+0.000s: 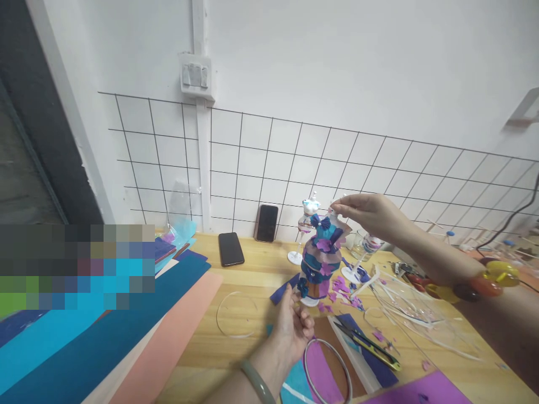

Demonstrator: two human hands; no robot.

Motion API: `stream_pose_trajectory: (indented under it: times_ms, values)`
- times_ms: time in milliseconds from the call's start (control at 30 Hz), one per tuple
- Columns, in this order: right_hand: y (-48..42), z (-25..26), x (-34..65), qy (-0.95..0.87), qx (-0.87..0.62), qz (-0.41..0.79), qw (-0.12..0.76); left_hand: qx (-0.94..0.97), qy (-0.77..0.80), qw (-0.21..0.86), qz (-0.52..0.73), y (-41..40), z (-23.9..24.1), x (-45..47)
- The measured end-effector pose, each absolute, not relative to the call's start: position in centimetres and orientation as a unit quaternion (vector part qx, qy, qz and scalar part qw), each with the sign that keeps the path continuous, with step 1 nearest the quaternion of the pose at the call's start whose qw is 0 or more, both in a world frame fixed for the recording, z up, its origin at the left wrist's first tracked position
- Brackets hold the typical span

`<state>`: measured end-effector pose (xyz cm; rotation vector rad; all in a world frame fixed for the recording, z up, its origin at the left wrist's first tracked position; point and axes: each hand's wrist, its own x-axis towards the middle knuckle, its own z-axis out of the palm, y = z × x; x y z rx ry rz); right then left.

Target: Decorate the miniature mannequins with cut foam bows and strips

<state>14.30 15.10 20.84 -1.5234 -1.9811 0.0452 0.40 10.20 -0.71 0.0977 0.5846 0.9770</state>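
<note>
A miniature dress form (322, 261) stands upright before me, dressed in layers of blue, teal and purple paper with bows and petals. My right hand (357, 209), wearing a bead bracelet, comes from the right and pinches the form's top near the neck. Low at the skirt, my left hand (292, 325) has its fingers curled by the white base, thumb against the hem beside a dark blue bow; its exact hold is partly hidden. Behind stand a second small form (310, 207) in white and a third, tilted form (370, 244), partly covered by my right forearm.
Scissors (370, 343) with yellow handles lie on coloured paper sheets at front right, near a silver hoop (306, 365). Purple scraps (343, 284) and clear strips (404, 303) litter the right side. Two phones (231, 249) are at the back; long paper sheets (168, 306) cover the left.
</note>
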Motion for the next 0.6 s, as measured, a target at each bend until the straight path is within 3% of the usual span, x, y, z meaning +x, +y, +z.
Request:
stream_pose_trajectory:
  times_ms: [600]
  values:
    - [14.6,19.6,13.3,-0.730,-0.585,-0.003,0.355,0.081,0.285,0.836,0.462,10.4,-0.7,0.2]
